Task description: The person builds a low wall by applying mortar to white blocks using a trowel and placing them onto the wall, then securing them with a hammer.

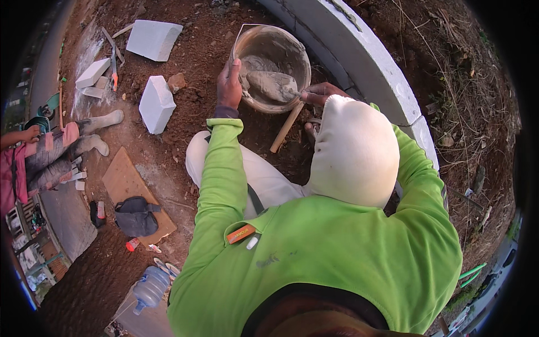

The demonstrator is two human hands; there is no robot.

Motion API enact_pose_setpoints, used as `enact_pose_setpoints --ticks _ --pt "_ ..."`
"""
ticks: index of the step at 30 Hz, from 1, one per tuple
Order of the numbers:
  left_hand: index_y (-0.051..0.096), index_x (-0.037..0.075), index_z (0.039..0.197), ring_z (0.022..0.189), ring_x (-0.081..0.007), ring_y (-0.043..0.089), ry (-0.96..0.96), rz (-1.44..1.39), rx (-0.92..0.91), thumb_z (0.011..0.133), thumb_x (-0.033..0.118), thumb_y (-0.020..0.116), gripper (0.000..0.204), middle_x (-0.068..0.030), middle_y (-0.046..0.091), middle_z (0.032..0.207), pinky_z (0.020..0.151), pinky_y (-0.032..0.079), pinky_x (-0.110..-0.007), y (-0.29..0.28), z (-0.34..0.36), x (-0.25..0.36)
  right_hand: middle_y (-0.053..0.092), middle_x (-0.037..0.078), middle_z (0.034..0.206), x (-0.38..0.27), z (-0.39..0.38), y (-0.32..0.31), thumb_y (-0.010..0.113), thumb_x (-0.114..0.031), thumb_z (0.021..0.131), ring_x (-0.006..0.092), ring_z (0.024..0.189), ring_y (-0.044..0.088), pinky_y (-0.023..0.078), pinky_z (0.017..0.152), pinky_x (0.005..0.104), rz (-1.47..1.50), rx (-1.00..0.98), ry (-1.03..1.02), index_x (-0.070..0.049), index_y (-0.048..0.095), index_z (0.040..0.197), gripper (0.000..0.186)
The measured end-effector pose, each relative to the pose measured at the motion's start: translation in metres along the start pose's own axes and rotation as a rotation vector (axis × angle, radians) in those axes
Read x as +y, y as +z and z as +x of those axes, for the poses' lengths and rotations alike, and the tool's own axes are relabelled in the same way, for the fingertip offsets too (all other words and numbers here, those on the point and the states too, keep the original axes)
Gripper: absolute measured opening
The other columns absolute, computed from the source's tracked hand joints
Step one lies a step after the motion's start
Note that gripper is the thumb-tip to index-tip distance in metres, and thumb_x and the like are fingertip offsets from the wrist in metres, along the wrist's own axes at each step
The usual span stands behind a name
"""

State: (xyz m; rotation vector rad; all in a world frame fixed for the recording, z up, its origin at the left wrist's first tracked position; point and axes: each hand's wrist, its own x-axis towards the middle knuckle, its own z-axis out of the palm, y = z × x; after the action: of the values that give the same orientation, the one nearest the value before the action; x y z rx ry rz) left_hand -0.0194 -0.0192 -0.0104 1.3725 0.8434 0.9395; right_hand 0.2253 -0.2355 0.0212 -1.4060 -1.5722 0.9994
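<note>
A bucket (258,48) of grey wet mortar sits on the soil in front of me. My left hand (229,84) grips the bucket's left rim, near its thin wire handle. My right hand (319,92) is at the right side of the bucket, closed on the handle of a trowel (269,84) whose mortar-coated blade lies inside the bucket over the mix. A wooden stick (283,132) lies on the soil below the bucket. My raised, white-clad knee hides part of my right arm.
A curved concrete kerb (376,76) runs along the right. Pale blocks (156,104), a saw (114,76), a board (123,174) with a dark bag (136,216), and a water jug (150,289) lie left. A co-worker's booted legs (95,135) and hand (31,135) are at far left.
</note>
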Motion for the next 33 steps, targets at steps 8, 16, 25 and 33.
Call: enact_pose_setpoints --ticks 8,16,25,33 --pt "0.052 -0.009 0.144 0.13 -0.0211 0.053 -0.047 0.014 -0.005 0.109 0.039 0.05 0.059 -0.0157 0.058 0.142 0.114 0.037 -0.034 -0.016 0.004 -0.014 0.073 0.002 0.102 -0.005 0.021 -0.004 0.06 -0.031 0.106 0.0077 0.098 0.065 0.05 0.091 0.0295 0.511 0.023 0.344 -0.006 0.072 0.118 0.03" --pt "0.054 -0.01 0.141 0.127 -0.0234 0.056 -0.098 -0.023 0.041 0.109 0.041 0.048 0.06 -0.0174 0.059 0.14 0.11 0.041 -0.035 -0.018 0.003 -0.018 0.076 0.017 0.098 -0.028 0.035 -0.091 0.054 -0.036 0.1 0.0336 0.08 0.072 0.056 0.078 0.0475 0.018 0.515 0.418 -0.002 0.069 0.115 0.04" --pt "0.054 -0.01 0.142 0.128 -0.0235 0.056 -0.047 0.031 0.01 0.109 0.041 0.048 0.061 -0.0187 0.06 0.139 0.111 0.04 -0.035 -0.014 0.011 -0.016 0.075 0.022 0.094 -0.067 0.058 -0.146 0.058 -0.02 0.087 0.0406 0.087 0.074 0.06 0.075 0.0501 -1.082 0.419 0.626 -0.006 0.072 0.104 0.026" --pt "0.056 -0.008 0.141 0.125 -0.0225 0.057 -0.021 0.009 -0.004 0.106 0.04 0.055 0.059 -0.0174 0.062 0.137 0.109 0.042 -0.035 -0.012 0.004 -0.005 0.073 0.022 0.09 -0.069 -0.027 -0.12 0.059 -0.027 0.093 0.043 0.082 0.072 0.057 0.07 0.0539 -1.071 0.506 0.7 -0.009 0.064 0.116 0.03"
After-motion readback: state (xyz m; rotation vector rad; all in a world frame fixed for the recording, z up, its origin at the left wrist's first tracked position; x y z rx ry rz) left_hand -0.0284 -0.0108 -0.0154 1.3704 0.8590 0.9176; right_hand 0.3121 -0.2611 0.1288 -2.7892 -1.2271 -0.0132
